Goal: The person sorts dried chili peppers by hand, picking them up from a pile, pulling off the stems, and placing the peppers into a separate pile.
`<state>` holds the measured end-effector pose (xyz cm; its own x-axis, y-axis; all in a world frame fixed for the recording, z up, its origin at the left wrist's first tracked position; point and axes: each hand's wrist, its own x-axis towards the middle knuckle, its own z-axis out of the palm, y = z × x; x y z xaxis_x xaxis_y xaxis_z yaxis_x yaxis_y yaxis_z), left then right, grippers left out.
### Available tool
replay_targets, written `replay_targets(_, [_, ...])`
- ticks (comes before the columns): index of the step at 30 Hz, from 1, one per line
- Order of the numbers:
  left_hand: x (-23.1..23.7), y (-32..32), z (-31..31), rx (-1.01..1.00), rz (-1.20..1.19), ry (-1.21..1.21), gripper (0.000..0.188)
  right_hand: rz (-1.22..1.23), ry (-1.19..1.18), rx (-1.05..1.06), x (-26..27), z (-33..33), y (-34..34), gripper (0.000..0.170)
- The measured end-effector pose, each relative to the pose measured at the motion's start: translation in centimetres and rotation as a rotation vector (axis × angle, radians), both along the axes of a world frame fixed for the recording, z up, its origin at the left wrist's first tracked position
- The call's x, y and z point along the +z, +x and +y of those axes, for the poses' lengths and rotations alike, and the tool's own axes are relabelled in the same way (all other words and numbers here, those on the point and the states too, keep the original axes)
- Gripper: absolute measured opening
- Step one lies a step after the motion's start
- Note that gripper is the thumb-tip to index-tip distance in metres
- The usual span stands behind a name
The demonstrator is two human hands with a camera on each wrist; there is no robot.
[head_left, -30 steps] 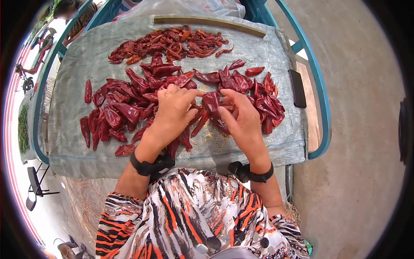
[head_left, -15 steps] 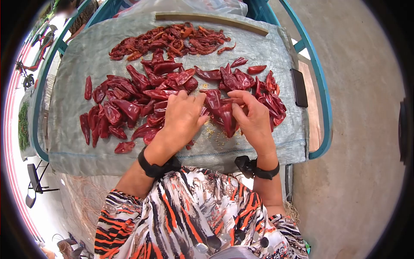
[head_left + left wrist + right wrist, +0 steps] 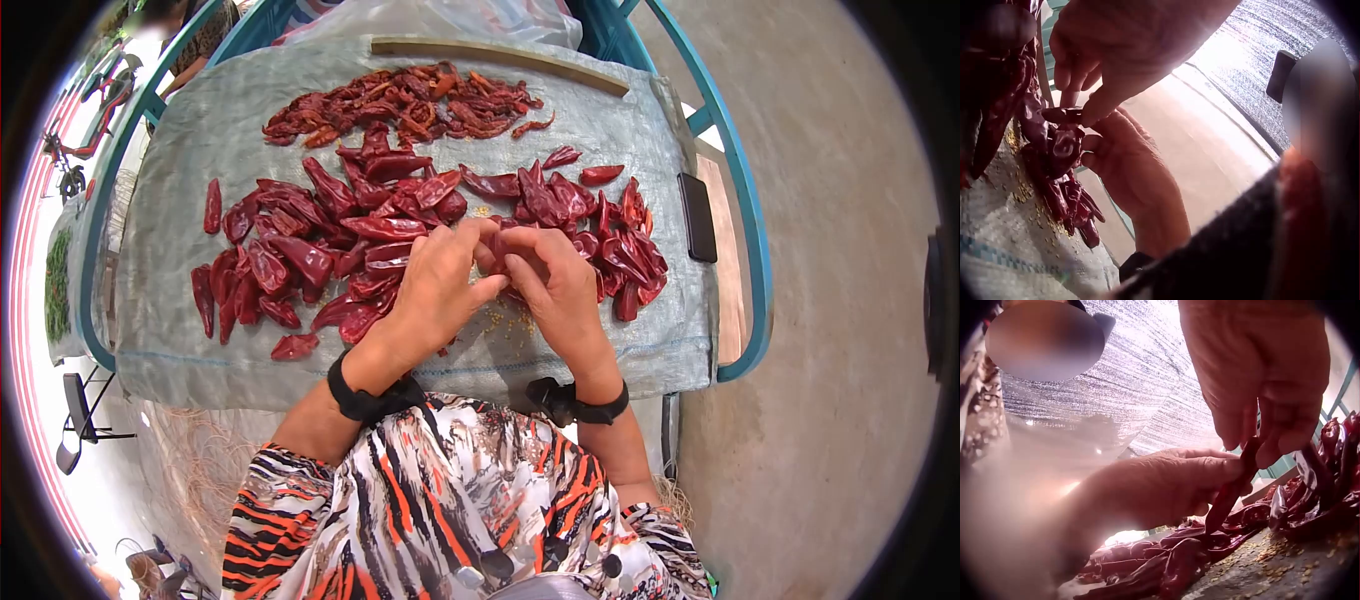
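Observation:
Both hands meet over the near middle of a grey woven sheet (image 3: pixel 250 365). Between them is a dried red chili pepper (image 3: pixel 1225 503), mostly covered by fingers in the head view. My left hand (image 3: pixel 437 285) pinches it between thumb and fingers from one side. With its fingertips, my right hand (image 3: pixel 562 290) grips the pepper's upper end, as the right wrist view shows. Loose pale seeds (image 3: pixel 505 322) lie scattered under the hands. A heap of whole dried chilies (image 3: pixel 300 255) spreads to the left, and a smaller heap of chilies (image 3: pixel 625 255) lies to the right.
Farther back lies a pile of shrivelled, darker chilies (image 3: pixel 400 105), with a wooden strip (image 3: pixel 500 62) behind it. A black phone (image 3: pixel 697 217) rests near the sheet's right edge. Teal metal rails (image 3: pixel 752 250) curve around both sides. Another person is partly visible at the upper left.
Half a second ago the hands were apart, with a chili by the right hand, which had shifted right. Now the right hand has come back left and both hands meet on a chili.

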<state>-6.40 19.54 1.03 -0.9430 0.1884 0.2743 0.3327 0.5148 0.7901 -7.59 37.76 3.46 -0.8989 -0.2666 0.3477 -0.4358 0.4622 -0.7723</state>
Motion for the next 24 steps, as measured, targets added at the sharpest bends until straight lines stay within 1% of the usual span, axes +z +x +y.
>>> replay_targets(3, [-0.1, -0.5, -0.7, 0.035, 0.112, -0.123, 0.046, -0.033, 0.023, -0.045, 0.8, 0.3, -0.2, 0.022])
replay_targets(4, [0.0, -0.7, -1.2, 0.062, 0.11, -0.194, 0.039, -0.046, 0.023, -0.077, 0.8, 0.8, -0.5, 0.021])
replay_targets(6, [0.0, -1.4, -1.6, 0.175, 0.253, -0.32, 0.038, -0.085, 0.055, -0.137, 1.3, 1.6, -1.2, 0.02])
replay_targets(7, [0.0, -1.7, -1.8, 0.23, 0.324, -0.384, 0.037, -0.018, 0.128, -0.175, 1.6, 1.6, -1.6, 0.02])
replay_targets(8, [-0.4, -2.1, -2.1, 0.23, 0.344, -0.423, 0.044, 0.052, 0.2, -0.213, 1.8, 1.6, -1.9, 0.02])
replay_targets(9, [-1.2, -2.6, -2.3, 0.249, 0.335, -0.438, 0.045, 0.122, 0.271, -0.251, 2.0, 1.5, -2.3, 0.02])
replay_targets(10, [-2.3, -3.3, -2.4, 0.269, 0.328, -0.454, 0.047, 0.118, 0.256, -0.263, 2.3, 1.0, -2.7, 0.02])
replay_targets(11, [-3.1, -3.8, -2.6, 0.288, 0.32, -0.47, 0.049, 0.164, 0.295, -0.224, 2.3, 0.4, -3.2, 0.021])
replay_targets(12, [-3.8, -4.1, -2.8, 0.311, 0.362, -0.497, 0.054, 0.207, 0.333, -0.186, 2.1, -0.2, -3.7, 0.023])
replay_targets(14, [-3.2, -4.1, -3.0, 0.3, 0.314, -0.477, 0.051, 0.329, 0.448, -0.111, 0.8, -1.4, -4.9, 0.028])
replay_targets(15, [-2.9, -4.1, -3.1, 0.296, 0.289, -0.468, 0.049, 0.317, 0.47, -0.078, 0.3, -2.2, -5.3, 0.029])
replay_targets(17, [-2.7, -4.3, -3.0, 0.315, 0.278, -0.437, 0.04, 0.29, 0.515, -0.008, -0.7, -3.7, -6.0, 0.033])
replay_targets(20, [-3.4, -4.8, -3.2, 0.348, 0.266, -0.439, 0.027, 0.184, 0.703, 0.002, -2.4, -5.4, -7.2, 0.04])
replay_targets(22, [-3.3, -4.8, -3.2, 0.37, 0.283, -0.412, 0.021, 0.214, 0.665, 0.028, -3.7, -5.7, -7.7, 0.035])
replay_targets(24, [-3.1, -4.8, -3.3, 0.364, 0.303, -0.33, 0.021, 0.241, 0.615, 0.052, -3.9, -5.6, -7.8, 0.032])
